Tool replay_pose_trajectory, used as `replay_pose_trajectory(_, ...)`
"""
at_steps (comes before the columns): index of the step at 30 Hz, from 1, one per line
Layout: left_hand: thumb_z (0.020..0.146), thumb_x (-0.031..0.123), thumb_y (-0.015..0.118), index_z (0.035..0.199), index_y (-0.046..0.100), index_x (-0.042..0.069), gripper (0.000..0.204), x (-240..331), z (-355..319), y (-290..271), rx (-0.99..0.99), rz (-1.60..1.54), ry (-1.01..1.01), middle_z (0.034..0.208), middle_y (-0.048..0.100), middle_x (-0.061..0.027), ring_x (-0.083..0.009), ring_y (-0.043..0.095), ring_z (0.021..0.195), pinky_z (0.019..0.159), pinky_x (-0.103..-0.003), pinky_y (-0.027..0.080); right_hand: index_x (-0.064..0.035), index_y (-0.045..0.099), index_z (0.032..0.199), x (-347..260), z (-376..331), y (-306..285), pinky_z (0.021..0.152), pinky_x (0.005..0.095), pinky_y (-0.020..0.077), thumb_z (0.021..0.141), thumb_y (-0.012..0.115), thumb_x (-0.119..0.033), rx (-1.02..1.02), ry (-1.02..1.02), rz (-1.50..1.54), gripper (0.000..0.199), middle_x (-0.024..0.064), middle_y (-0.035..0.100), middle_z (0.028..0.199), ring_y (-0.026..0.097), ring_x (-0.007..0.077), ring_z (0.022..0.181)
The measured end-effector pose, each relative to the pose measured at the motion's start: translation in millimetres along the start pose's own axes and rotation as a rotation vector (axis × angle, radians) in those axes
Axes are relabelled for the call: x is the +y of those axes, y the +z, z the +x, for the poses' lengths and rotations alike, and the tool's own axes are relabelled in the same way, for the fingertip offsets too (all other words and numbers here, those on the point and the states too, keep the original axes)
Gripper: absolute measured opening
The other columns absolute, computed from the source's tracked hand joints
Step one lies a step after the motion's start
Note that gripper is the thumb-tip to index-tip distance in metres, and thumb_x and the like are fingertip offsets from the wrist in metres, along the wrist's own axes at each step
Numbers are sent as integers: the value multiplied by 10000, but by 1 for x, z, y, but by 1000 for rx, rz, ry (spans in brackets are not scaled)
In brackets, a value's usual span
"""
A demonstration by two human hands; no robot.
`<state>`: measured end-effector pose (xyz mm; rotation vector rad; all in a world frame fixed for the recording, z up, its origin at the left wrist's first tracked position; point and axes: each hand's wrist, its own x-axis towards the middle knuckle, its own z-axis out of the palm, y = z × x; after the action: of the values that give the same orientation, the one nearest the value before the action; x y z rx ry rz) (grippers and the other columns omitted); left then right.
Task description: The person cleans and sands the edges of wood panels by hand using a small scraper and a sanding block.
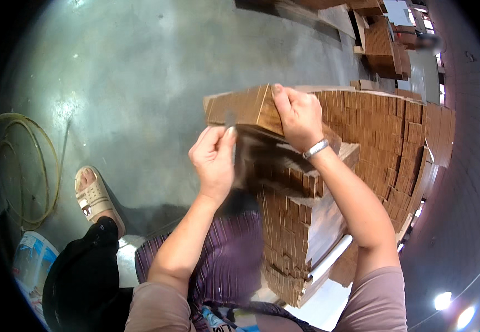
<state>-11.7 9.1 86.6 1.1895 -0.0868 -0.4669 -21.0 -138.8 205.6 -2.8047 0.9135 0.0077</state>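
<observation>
My right hand (pixel 298 113), with a silver watch on its wrist, grips the top edge of a bundle of brown wooden strips (pixel 245 106) held up over a big stack of the same small wooden blocks (pixel 372 138). My left hand (pixel 213 157) is just below the bundle's left part, its fingers pinched on a thin grey blade-like piece (pixel 230 120) that touches the bundle's face. The space under the bundle is dark and blurred.
Grey concrete floor (pixel 140 83) lies to the left, with a coil of yellow hose (pixel 27 166). My sandalled foot (pixel 93 196) and dark trouser leg show at lower left beside a blue-white bag (pixel 32 263). A white tube (pixel 331 257) sticks out of the stack. More wood stacks (pixel 384 47) stand far back.
</observation>
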Motion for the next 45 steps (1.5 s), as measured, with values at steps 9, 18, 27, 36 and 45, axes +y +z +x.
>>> replay_pose_trajectory(9, 935, 75, 625, 741, 575, 25, 207, -49, 5, -13, 79, 19, -91, 688, 450, 85, -27, 355, 630, 539, -214, 287, -22, 623, 667, -4, 1, 2, 549, 479, 418, 964, 488, -435, 0, 14, 15, 526, 219, 549, 595, 561, 423, 604)
replay_pose_trajectory(18, 934, 68, 616, 699, 552, 59, 244, -91, 19, -31, 109, 158, -238, 626, 400, 92, -28, 311, 579, 500, -234, 257, -21, 617, 660, -7, 7, 4, 548, 491, 416, 957, 496, -431, 30, -29, 43, 521, 227, 543, 601, 549, 439, 608)
replay_pose_trajectory(27, 930, 96, 621, 677, 516, 56, 277, -135, 32, -42, 163, 269, -317, 614, 398, 88, -33, 322, 567, 490, -242, 265, -18, 619, 665, -6, 2, 3, 563, 489, 425, 963, 485, -464, -3, 3, 24, 553, 230, 547, 606, 554, 439, 616)
replay_pose_trajectory(36, 908, 112, 644, 633, 524, 49, 307, -144, 36, -43, 188, 341, -448, 588, 411, 70, -59, 341, 557, 499, -262, 272, -17, 616, 670, -3, 1, 4, 557, 479, 421, 959, 500, -449, 9, 19, 21, 532, 230, 530, 591, 547, 435, 608)
replay_pose_trajectory(45, 935, 123, 627, 706, 569, 64, 244, -154, 28, -54, 129, 84, -458, 644, 440, 91, -38, 343, 564, 493, -238, 263, -19, 632, 686, -5, 0, 4, 571, 477, 437, 964, 481, -458, 8, -8, 30, 542, 228, 549, 607, 562, 433, 626)
